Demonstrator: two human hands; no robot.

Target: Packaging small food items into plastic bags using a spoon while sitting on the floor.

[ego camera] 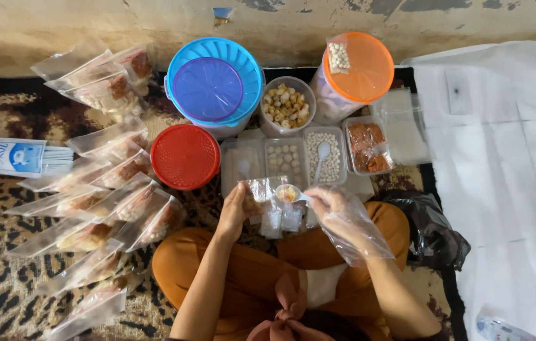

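On the floor: a person sits cross-legged on a leopard-print mat (pixel 3 278), with containers ranged in front.
Left hand: the left hand (pixel 238 208), bare, pinches the mouth of a small clear plastic pouch (pixel 262 192) and holds it open.
Right hand: the right hand (pixel 334 205), inside a loose clear plastic glove, grips a white spoon (pixel 290 194) loaded with yellowish filling, its bowl right at the pouch mouth.
Step in hand: judged as filling the pouch, the spoonful about to tip in.
Next move calls for: a steady tilt of the spoon while the pouch mouth is held wide, so nothing spills onto the lap.
Supplies: divided clear tray (pixel 293 161) of pale balls and reddish crumbs; bowl of fried snacks (pixel 285 106); blue-lidded tub (pixel 214 85); orange-lidded tub (pixel 356 66); red lid (pixel 184 156).
Done packs: filled clear bags (pixel 113 202) lie in rows to the left.
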